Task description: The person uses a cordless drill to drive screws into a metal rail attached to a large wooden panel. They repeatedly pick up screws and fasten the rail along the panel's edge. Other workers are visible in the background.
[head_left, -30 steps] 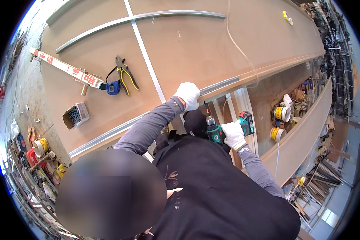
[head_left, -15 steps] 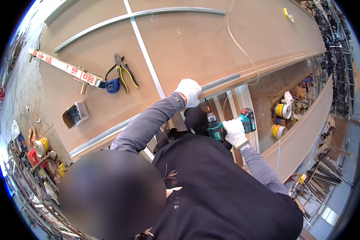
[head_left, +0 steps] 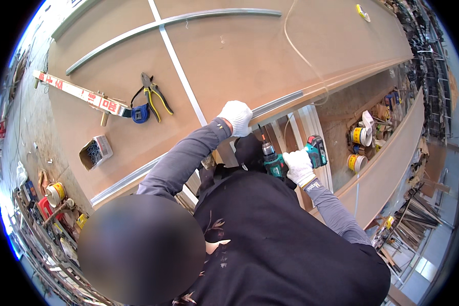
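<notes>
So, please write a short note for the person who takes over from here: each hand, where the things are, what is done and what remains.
Left hand, in a white glove, presses on the near edge of the large brown board, beside the straight metal strip along that edge.
Right hand, also gloved, grips the teal cordless drill, its bit pointing up toward the underside of the edge.
On the board: yellow-handled pliers, blue tape measure, small open box of screws, long curved metal strip.
Done: the pictures do not show which screws are in.
Left: probably fastening along the edge; check first.
</notes>
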Demonstrator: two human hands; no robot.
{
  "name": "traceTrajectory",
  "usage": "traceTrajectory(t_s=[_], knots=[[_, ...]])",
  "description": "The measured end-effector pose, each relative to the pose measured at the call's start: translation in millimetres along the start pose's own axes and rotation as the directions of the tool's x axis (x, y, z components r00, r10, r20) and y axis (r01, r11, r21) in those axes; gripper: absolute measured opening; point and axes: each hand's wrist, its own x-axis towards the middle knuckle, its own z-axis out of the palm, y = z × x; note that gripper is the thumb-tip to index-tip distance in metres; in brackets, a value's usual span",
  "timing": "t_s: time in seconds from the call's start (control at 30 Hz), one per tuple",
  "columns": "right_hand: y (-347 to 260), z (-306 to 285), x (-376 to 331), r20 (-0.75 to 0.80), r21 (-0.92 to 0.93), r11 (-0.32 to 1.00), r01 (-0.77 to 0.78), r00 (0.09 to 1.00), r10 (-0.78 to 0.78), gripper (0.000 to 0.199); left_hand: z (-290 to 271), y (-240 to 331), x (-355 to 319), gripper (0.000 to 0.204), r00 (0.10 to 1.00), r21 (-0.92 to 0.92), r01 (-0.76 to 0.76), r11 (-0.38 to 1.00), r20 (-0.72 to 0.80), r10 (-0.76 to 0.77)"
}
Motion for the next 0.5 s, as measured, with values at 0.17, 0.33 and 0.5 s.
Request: traceTrajectory(t_s=[0.17,0.33,0.5], knots=[[-3,-1,1,-0.029,0.024,1.000,-0.008,1.000,0.008,0.034,-4,-1,-2,0.037,1.000,-0.020,0.008,1.000,0.005,-0.008],[-6,-2,-1,-0.069,0.028,0.999,-0.016,0.997,0.018,0.034,-9,1,-2,0.037,1.000,-0.038,0.008,0.999,0.016,-0.007],[-14,-1,-5,-0.037,0.003,0.998,-0.058,0.998,0.058,0.032,-11,3,-2,0.038,0.999,-0.039,0.006,0.999,0.037,-0.005]])
